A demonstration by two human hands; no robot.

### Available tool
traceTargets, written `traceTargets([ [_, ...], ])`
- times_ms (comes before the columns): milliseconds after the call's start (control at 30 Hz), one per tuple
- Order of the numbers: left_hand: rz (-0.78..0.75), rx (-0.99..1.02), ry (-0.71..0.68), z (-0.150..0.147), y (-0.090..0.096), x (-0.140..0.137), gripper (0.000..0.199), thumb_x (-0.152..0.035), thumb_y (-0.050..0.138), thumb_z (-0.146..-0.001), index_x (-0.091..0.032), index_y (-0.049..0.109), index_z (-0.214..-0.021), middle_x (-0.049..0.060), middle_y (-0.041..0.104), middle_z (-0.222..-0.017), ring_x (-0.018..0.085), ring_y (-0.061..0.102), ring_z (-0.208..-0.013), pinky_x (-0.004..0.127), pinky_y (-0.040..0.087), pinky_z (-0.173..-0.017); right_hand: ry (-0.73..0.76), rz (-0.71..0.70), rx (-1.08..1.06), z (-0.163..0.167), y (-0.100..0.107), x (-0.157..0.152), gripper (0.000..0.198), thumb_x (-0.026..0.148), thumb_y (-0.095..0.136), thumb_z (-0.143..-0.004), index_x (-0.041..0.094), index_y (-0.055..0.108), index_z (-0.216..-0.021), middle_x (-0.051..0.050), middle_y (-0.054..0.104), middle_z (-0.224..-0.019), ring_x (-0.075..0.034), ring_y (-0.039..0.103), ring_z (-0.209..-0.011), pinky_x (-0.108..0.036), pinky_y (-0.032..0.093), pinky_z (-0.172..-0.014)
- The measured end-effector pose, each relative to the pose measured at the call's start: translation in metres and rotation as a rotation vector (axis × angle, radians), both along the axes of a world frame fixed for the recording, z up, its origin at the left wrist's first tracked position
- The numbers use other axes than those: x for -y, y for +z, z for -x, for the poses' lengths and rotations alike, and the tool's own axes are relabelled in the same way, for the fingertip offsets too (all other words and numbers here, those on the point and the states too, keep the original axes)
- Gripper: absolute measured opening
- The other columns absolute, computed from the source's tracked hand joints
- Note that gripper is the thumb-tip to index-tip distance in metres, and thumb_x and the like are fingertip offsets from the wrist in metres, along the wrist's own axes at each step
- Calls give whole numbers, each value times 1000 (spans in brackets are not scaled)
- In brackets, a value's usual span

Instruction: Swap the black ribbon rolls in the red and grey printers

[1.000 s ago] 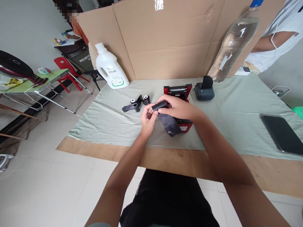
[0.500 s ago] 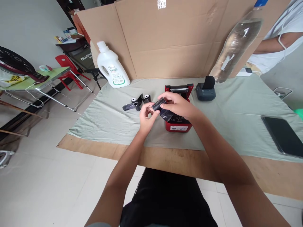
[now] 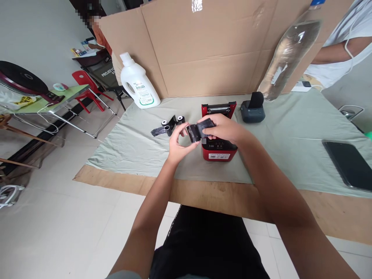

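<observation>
head: hands [image 3: 223,130] seemingly grip ribbon roll [image 3: 195,131]

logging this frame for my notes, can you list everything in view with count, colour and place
ribbon roll: 1, black, held in both hands above the printer
printer: 1, red, mid table
spare ribbon spools: a few, black, left of the printer
small device: 1, dark grey, right of the printer
jug: 1, white, back left
plastic bottle: 1, clear, back right
tablet: 1, black, right edge
cardboard screen: 1, brown, behind
cloth: 1, pale green, covers the table
left hand: 1, grip on the roll
right hand: 1, grip on the roll
</observation>
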State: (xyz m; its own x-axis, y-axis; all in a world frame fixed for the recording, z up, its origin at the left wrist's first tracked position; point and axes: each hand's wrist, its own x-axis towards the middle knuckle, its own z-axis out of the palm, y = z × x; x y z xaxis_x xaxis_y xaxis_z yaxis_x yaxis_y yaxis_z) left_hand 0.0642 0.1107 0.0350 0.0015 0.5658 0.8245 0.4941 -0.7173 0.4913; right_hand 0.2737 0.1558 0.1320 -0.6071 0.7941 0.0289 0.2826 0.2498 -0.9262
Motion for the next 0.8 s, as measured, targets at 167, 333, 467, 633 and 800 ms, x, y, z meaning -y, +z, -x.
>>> traceTargets([
  [167,-30,-10,72,4,4,-2,60,-52,84,-83,-24,62,-131,5,65,-107,14,59,-84,29,51,-76,-146,-162,129,4,3,6,9,14,61,-82,20,60,-76,0,60,-65,-16,54,-61,-30,38,-60],
  [333,-50,-94,200,3,-1,-3,66,-55,81,-86,-23,55,-138,7,65,-111,14,59,-81,30,53,-75,-117,-295,115,15,9,23,24,24,61,-88,20,51,-66,2,51,-63,-13,44,-62,-30,29,-61],
  [467,-80,-134,251,6,-7,-5,68,-56,75,-90,-23,51,-144,9,66,-111,18,64,-90,30,56,-73,-32,-234,172,21,10,31,45,41,56,-97,20,41,-60,1,42,-65,-12,37,-61,-31,24,-60],
  [633,-47,-128,292,9,-8,-4,44,-53,80,-86,-21,70,-114,8,67,-108,19,66,-95,29,58,-69,10,-152,115,16,14,28,42,38,59,-98,20,47,-63,2,42,-68,-12,37,-62,-31,25,-61],
  [800,95,156,309,17,-2,-6,52,-58,85,-77,-18,73,-108,7,69,-102,16,69,-82,27,59,-67,-133,-122,-36,-6,31,23,27,39,67,-95,21,64,-76,2,45,-63,-14,44,-62,-30,30,-61],
])
